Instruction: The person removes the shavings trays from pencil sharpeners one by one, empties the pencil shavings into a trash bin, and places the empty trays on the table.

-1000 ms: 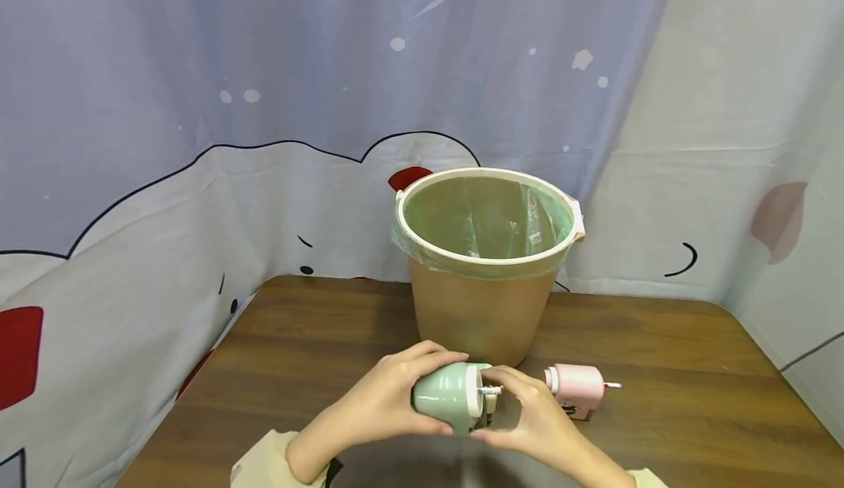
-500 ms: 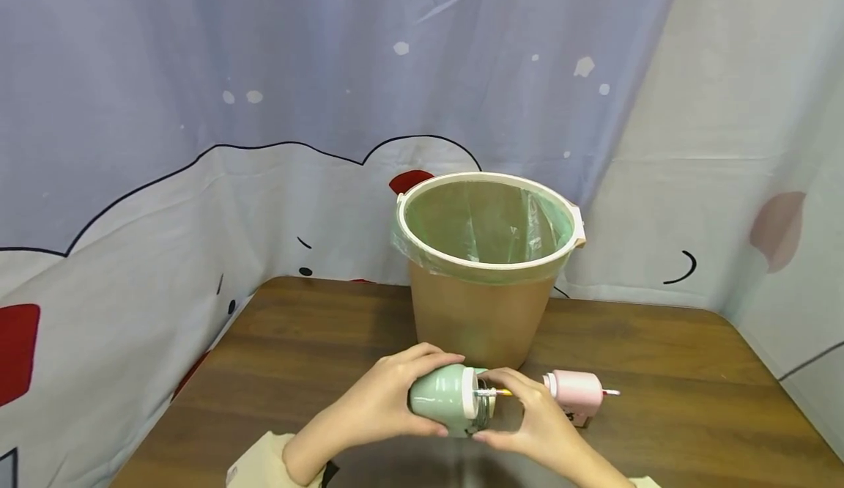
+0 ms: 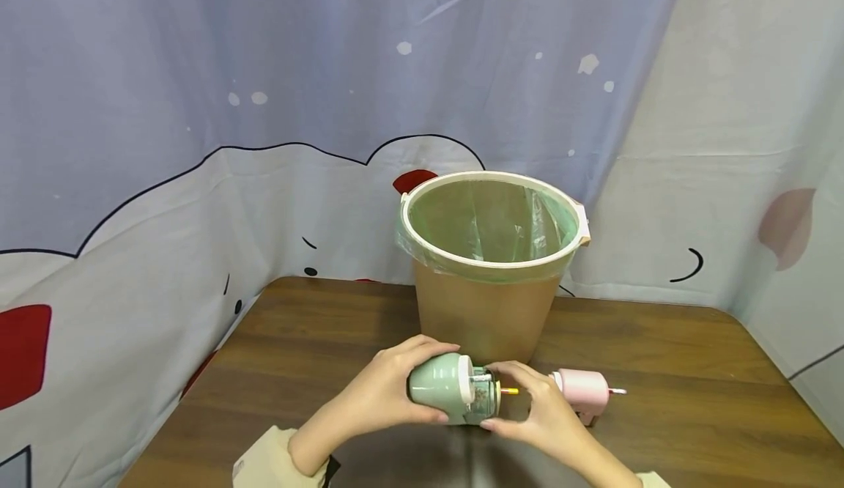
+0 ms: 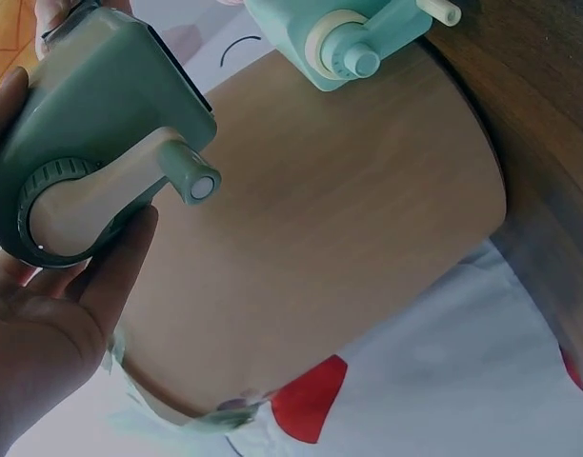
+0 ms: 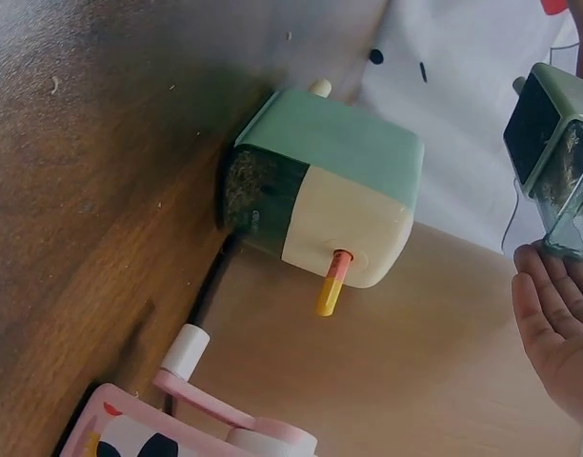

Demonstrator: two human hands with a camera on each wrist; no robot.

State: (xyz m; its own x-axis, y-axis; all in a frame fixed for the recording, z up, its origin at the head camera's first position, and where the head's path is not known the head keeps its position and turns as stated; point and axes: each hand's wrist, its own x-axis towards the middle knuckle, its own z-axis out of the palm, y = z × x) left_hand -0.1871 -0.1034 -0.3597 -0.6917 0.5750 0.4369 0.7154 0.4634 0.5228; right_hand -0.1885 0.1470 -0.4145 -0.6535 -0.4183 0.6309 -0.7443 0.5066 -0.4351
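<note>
My left hand grips the green plastic crank sharpener, long axis left-right. My right hand pinches its clear shavings drawer at the right end. The tan lined bin stands just beyond.

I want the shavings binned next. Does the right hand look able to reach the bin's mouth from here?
Probably yes. The right hand is at the green pencil sharpener, right in front of the lined bin; nothing blocks the open rim above it.
</note>
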